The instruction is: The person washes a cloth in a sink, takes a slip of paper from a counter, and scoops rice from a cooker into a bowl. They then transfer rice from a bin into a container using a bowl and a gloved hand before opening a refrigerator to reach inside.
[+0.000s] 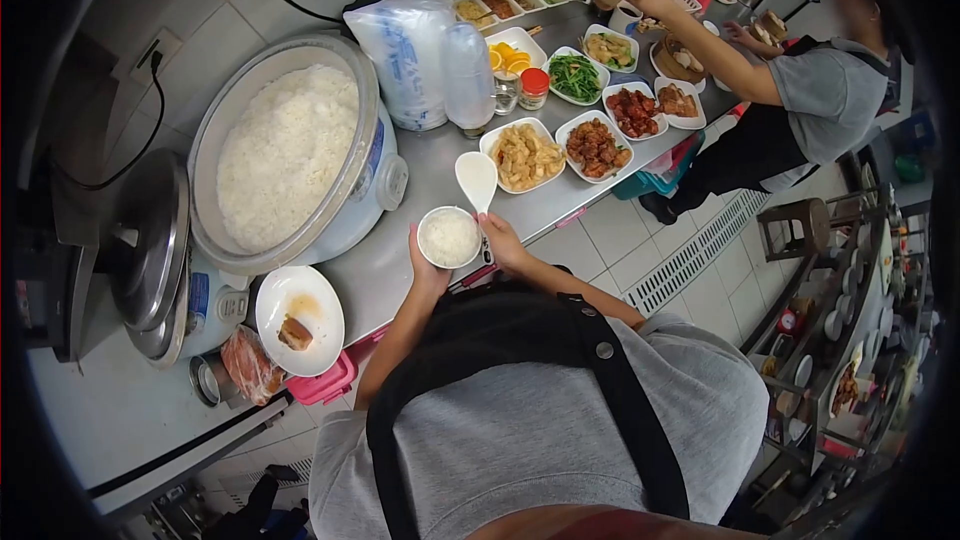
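Note:
My left hand (429, 270) is wrapped round the side of a small white bowl (450, 266) filled with cooked rice (448, 238). On the bowl's other side, my right hand (504, 243) grips a white rice paddle (476, 178) by its handle, the blade pointing away from me. The right fingers are close against the bowl's rim. To the left stands a large open rice cooker (372, 180), heaped with white rice (290, 155). A plate of pale food chunks in sauce (522, 156) lies just beyond the paddle, on the steel counter (390, 280).
Several dishes, including greens (574, 76) and dark glazed meat (598, 148), line the counter to the right. Plastic bags (405, 55) stand behind the cooker. A white plate (325, 305) with a brown piece sits at left. Another person (830, 90) works at the far right.

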Demonstrator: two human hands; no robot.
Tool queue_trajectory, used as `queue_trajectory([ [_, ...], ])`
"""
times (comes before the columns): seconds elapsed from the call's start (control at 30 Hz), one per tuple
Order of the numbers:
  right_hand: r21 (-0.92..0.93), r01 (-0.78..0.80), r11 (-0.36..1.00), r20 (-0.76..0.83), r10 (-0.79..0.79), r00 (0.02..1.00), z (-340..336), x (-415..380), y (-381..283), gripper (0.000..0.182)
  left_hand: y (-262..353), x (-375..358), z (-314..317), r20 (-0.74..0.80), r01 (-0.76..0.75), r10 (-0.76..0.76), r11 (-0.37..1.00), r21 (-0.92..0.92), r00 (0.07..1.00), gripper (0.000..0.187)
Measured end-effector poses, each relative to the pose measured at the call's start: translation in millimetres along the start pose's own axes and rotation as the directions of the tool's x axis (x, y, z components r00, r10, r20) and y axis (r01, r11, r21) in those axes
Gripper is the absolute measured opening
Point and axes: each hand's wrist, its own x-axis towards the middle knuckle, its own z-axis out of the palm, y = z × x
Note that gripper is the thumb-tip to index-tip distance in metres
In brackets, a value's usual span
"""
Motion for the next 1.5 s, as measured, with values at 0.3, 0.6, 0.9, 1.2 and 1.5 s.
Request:
queue_trajectory([
  [0.3, -0.369, -0.028, 0.929, -0.119, -0.017, 0.993, -9.1, 26.9, 14.6, 0.028, 9.5, 56.5, -70.9, -0.272, -0.008, 0.254, 0.745, 0.667, 0.928, 0.043],
  [0.6, -0.765, 0.303, 0.569, -0.060, -0.531, 0.846, -24.8, 51.9, 43.4, 0.025, 30.4, 42.9, -78.6, -0.299, -0.077, 0.228, 0.893, 0.443, 0.927, 0.042],
  [0.9, -0.432, 0.435, 0.790, 0.152, -0.412, 0.899, 64.5, -8.3, -71.5, 0.024, 75.1, -99.7, -79.3, 0.047, -0.038, 0.007, 0.725, 0.688, 0.999, 0.045],
  [1.2, -0.466, 0.590, 0.659, 0.869, 0.215, 0.446, 274.1, -41.6, -79.4, 0.010, 134.5, -178.2, -28.5, -0.145, -0.744, 0.773, 0.633, 0.214, 0.617, 0.042],
  [1.5, -0.533, 0.582, 0.615, 0.840, 0.468, 0.275, 313.1, -40.2, -62.1, 0.024, 317.7, -311.3, -328.7, -0.785, -0.519, 0.613, 0.702, 0.488, 0.092, 0.035],
])
